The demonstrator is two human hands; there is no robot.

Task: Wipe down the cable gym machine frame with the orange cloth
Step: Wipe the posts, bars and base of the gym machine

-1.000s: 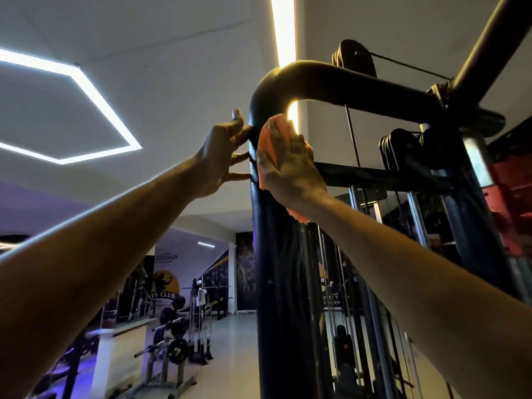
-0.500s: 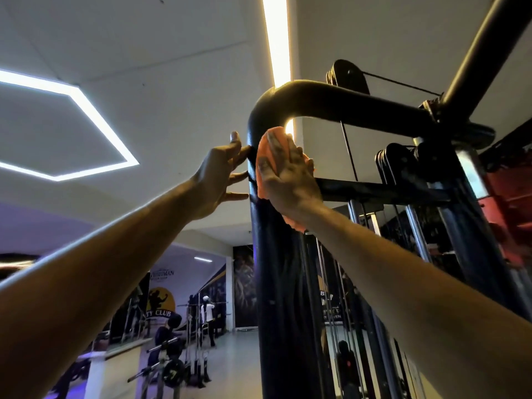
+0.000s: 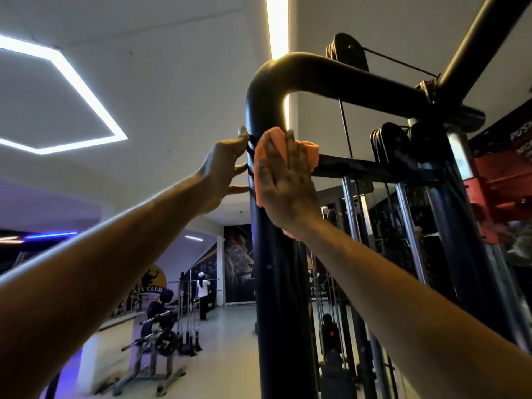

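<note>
A thick black upright post of the cable machine frame [image 3: 276, 283] rises through the middle of the view and bends right into a horizontal tube at the top. My right hand [image 3: 283, 182] lies flat, fingers straight, and presses the orange cloth [image 3: 272, 139] against the post just below the bend; the cloth shows above, left of and below the palm. My left hand [image 3: 223, 171] is on the post's left side, its straight fingertips touching the tube.
Pulleys [image 3: 348, 51], a cable and chrome guide rods [image 3: 352, 208] stand right of the post. A red panel [image 3: 501, 180] is at the far right. Beyond, on the gym floor, a barbell rack [image 3: 161, 341] stands and a person [image 3: 203, 292] is far back.
My right hand with the cloth has slid down the post, away from the bend, and turned flatter against it. The left hand keeps its touch on the left side.
</note>
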